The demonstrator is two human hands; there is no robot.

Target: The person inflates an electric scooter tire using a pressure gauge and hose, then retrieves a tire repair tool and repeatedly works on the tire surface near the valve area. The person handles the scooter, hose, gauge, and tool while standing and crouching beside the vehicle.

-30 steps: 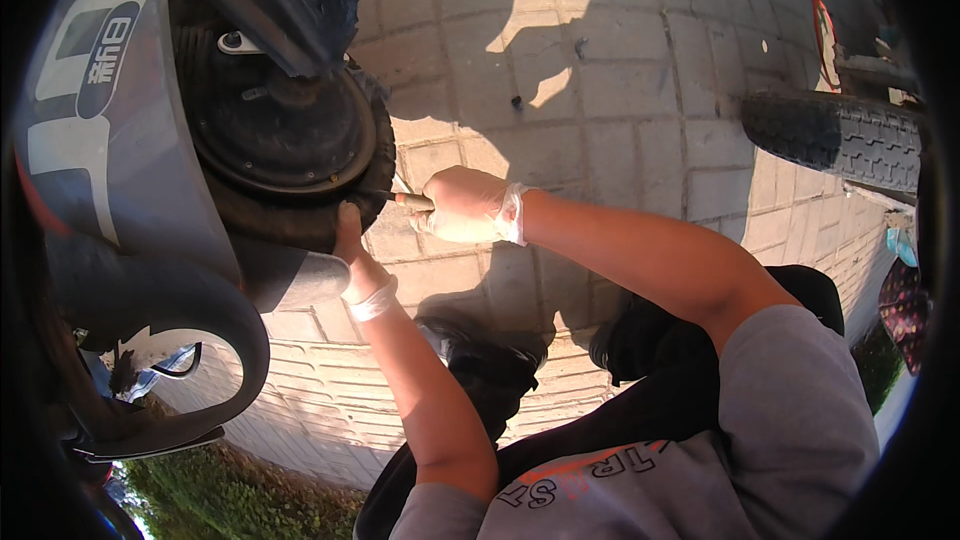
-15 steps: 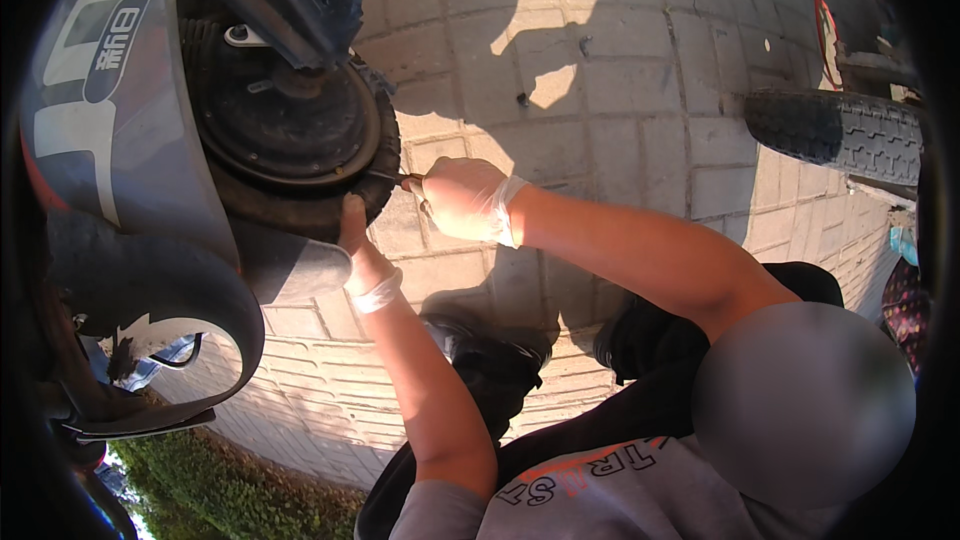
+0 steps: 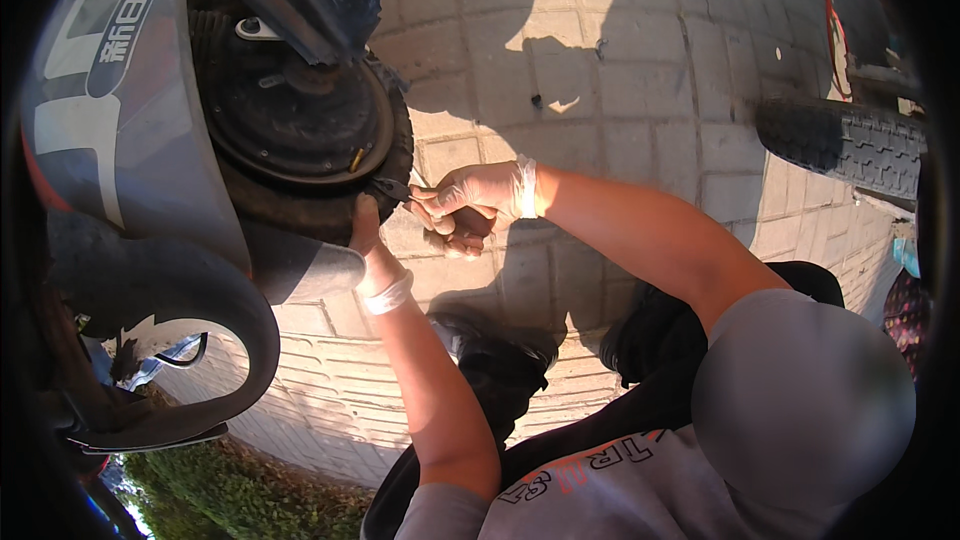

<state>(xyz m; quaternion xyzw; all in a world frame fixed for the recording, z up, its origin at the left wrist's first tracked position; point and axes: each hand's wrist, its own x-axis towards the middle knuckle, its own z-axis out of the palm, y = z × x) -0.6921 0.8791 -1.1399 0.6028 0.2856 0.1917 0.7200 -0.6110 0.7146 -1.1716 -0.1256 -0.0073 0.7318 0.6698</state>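
A wheel with a black tyre (image 3: 290, 212) and a dark hub cover (image 3: 290, 120) is at the upper left. My left hand (image 3: 367, 225), in a thin translucent glove, grips the tyre's near edge. Its thumb shows on the sidewall; the other fingers are hidden. To the right of the tyre, my gloved right hand (image 3: 468, 202) pinches a small dark tool (image 3: 390, 189). The tool's tip is at the tyre's edge, close to my left thumb; its exact kind is unclear. Beside the rim shows a small yellow piece (image 3: 357, 159).
A grey vehicle body panel (image 3: 120, 120) and a dark curved fender (image 3: 245, 360) flank the wheel on the left. A black bracket (image 3: 320, 0) overhangs the hub. Another tyre (image 3: 845, 145) stands at the right, near a red cable (image 3: 832, 20). Paving (image 3: 640, 90) lies beneath.
My right hand has turned and its lower fingers have loosened, while it still holds a tool at the tyre. The yellow piece now shows at the rim. My left hand keeps its grip.
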